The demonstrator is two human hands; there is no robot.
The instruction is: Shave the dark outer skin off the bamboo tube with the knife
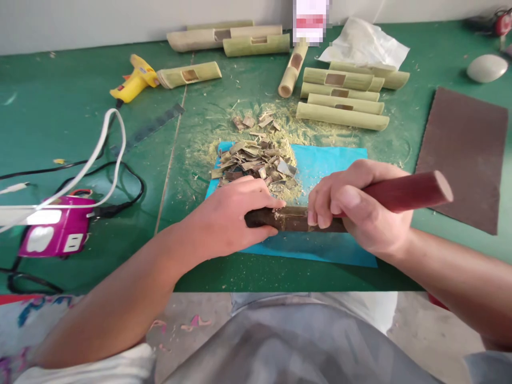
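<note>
My left hand (228, 216) is closed round the left end of a dark brown bamboo piece (286, 217), thumb on the near side and fingers on the far side. The piece lies crosswise low over a blue sheet (334, 162). My right hand (368, 205) grips a tool by its thick dark red handle (404, 193), which points up to the right. Its fingertips reach the right part of the bamboo piece. The tool's working end is hidden behind the fingers, so its kind cannot be told. Just beyond lies a heap of bamboo chips (256, 160).
Notched bamboo tubes (340, 109) lie at the back right, others (256, 45) along the wall. A yellow glue gun (138, 80), a pink power adapter (60, 226) and cables lie left. A brown sheet (464, 160) and white mouse (487, 68) are right.
</note>
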